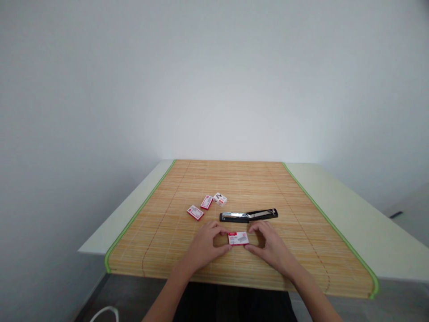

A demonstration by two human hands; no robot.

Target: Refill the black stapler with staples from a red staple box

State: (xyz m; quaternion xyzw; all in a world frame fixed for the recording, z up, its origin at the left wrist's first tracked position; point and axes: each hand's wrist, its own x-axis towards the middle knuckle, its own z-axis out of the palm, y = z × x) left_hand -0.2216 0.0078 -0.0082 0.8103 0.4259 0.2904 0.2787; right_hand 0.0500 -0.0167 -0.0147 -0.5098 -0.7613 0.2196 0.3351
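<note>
Here, hands [208, 243] [270, 246] hold box [238, 238] near edge [234, 281].

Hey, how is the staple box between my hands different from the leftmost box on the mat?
The held staple box is pinched between left hand and right hand; the leftmost box lies untouched. The held staple box sits square to the view, the leftmost box is angled. Both are small, red and white.

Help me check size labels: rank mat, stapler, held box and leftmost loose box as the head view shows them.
1. mat
2. stapler
3. held box and leftmost loose box look alike; held one nearer, so unranked.
</note>
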